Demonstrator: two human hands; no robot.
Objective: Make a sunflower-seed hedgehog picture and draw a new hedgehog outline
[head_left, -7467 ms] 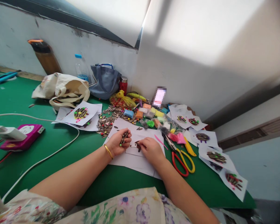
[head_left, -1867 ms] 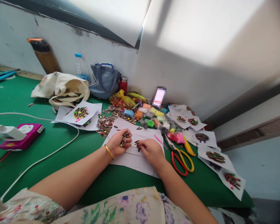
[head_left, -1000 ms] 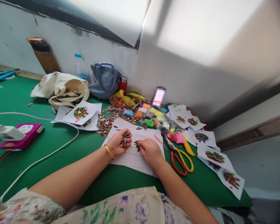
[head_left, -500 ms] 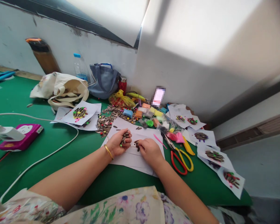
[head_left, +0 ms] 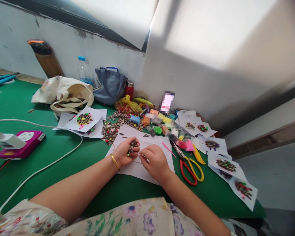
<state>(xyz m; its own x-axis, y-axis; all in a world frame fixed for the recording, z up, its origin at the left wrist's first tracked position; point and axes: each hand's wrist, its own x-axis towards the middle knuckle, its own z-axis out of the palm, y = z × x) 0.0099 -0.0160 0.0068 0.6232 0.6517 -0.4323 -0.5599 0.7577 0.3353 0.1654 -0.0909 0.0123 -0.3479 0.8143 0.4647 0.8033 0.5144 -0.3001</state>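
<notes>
Seeds half hidden, left hand — cupped

Soft daylight falls from above and lights the scene brightly. A pale lit band crosses the upper wall, with a broad slanting shadow under it. The green table is evenly lit and matte; the arms throw only faint shadows on the paper. The wide lens bends lines near the edges. The middle is sharp: single seeds show in the left hand. One small patch is pixelated, and the top right corner darkens.
</notes>
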